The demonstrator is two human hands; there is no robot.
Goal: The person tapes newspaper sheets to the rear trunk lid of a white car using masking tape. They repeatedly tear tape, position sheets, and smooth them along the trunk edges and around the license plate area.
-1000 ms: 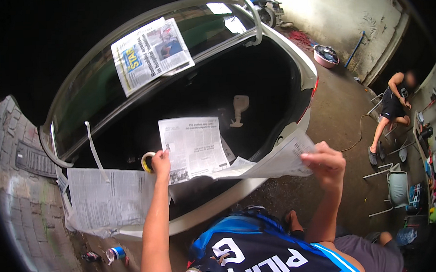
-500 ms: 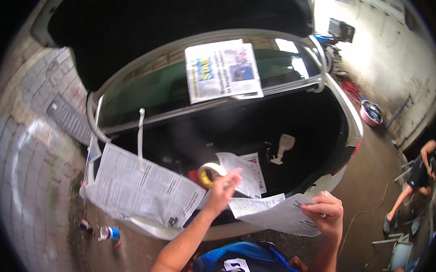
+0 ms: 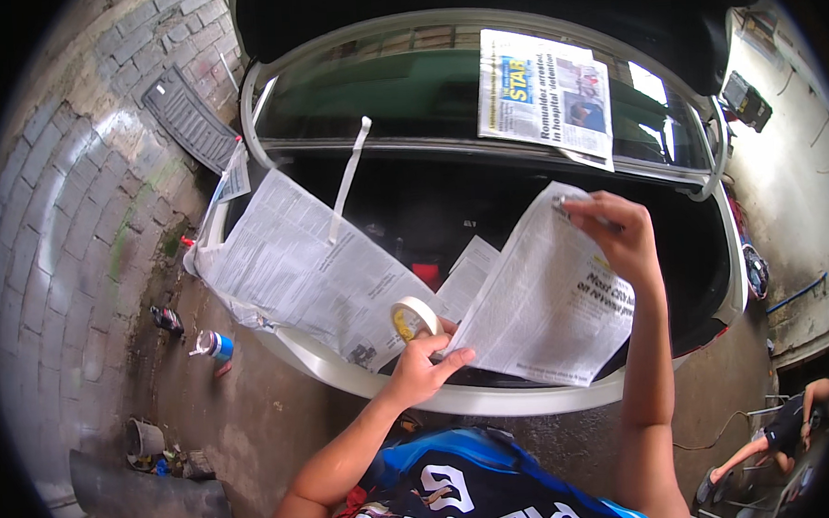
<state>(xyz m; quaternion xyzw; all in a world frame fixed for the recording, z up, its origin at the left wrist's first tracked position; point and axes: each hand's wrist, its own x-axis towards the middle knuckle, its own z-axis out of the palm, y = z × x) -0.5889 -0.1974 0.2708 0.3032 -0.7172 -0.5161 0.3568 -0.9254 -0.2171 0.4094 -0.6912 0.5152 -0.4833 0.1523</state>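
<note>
My right hand [image 3: 619,234] pinches the upper edge of a newspaper sheet [image 3: 538,299], raised over the open back of a car. A small shiny bit shows at those fingertips, too small to name. My left hand [image 3: 425,366] is closed on a roll of masking tape [image 3: 429,314] and meets the sheet's lower left corner. Another newspaper sheet [image 3: 312,264] lies across the left part of the car's rear edge. From it a pale tape strip [image 3: 350,178] sticks up. Behind the raised sheet, a smaller piece of newspaper [image 3: 469,277] partly shows.
A folded newspaper [image 3: 542,93] rests on the rear glass. The car's pale rear rim [image 3: 525,401] curves in front of me. A grey ribbed panel [image 3: 192,119] leans on the brick wall; a blue-and-white can [image 3: 215,344] stands on the floor. Another person [image 3: 802,417] sits at far right.
My right hand has lifted the newspaper sheet up and away from me, spreading it. My left hand has come to the sheet's corner with the tape roll. The whole view has shifted.
</note>
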